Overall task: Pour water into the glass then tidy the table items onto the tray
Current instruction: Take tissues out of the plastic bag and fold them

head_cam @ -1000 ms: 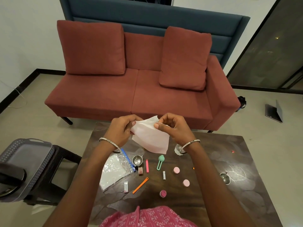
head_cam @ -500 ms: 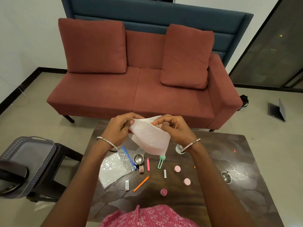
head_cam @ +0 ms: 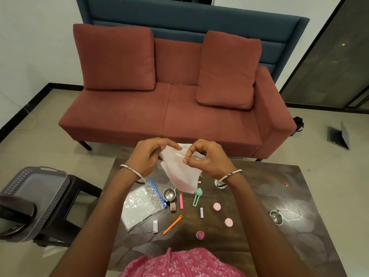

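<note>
Tissue (head_cam: pixel 180 170) hangs pinched at its top edge by your left hand (head_cam: pixel 148 156) and right hand (head_cam: pixel 207 158). Tray (head_cam: pixel 40 187) sits well left, nearer your left hand.

tray (head_cam: pixel 38 188) left of table (head_cam: pixel 299 246), sofa (head_cam: pixel 163 116) behind, zip bag (head_cam: pixel 139 206) on table

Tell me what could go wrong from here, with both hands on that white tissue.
1. The white tissue, held by the left hand and right hand, hangs above the green clip and steel cup; lowering it could sweep them aside.
2. The grey tray sits on a stool off the table; small loose items might drop in the gap.
</note>
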`<state>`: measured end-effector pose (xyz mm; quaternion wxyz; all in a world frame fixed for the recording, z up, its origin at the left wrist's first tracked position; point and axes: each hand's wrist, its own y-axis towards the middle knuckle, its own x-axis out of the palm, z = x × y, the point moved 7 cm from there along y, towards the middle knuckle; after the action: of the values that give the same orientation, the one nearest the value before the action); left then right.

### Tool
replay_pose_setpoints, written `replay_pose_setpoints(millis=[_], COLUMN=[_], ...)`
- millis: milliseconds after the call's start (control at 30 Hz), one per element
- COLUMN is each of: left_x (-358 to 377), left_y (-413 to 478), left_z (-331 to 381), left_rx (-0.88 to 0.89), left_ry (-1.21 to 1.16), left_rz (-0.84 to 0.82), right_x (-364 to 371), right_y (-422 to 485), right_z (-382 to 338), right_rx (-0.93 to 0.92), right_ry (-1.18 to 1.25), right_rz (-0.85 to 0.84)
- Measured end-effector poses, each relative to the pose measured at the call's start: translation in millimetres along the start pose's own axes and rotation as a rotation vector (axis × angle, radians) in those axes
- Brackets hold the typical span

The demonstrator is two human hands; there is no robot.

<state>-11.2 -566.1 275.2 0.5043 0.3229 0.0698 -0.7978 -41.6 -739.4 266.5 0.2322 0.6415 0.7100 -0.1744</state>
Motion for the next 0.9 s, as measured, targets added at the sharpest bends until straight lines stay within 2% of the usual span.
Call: replay_pose_setpoints(millis=[133,267,433,633,900], left_x=[4.3,2.9,0.7,-3.2,-10.0], left_y=[0.1,1.3,1.1,-1.1,2.1], left_z=[-1.0,-2.0,-7.3,-7.5,-5.9], left_rx=[0.007,0.011,-0.019,-0.067,-0.009], left_ry=[0.035,0.031,-0.056,-0.215,-0.165], left_rz=[-0.019,-0.001,0.024,0.110,0.221], right_x=[2.9,7.6,-1.4,-6.9,-3.7], right_y=[-1.1,-1.8,-1.1,-0.3,-2.2], right_z=[-3.6,-2.1,1.8,10.9,7.2], right_rx=[-0.059,-0.057,-0.057,-0.020,0.005], right_ry=[-0.099,-0.010,-0.009,-0.003,0.158], right_rz=[0.007,-0.027,0.069,0.073,-0.003])
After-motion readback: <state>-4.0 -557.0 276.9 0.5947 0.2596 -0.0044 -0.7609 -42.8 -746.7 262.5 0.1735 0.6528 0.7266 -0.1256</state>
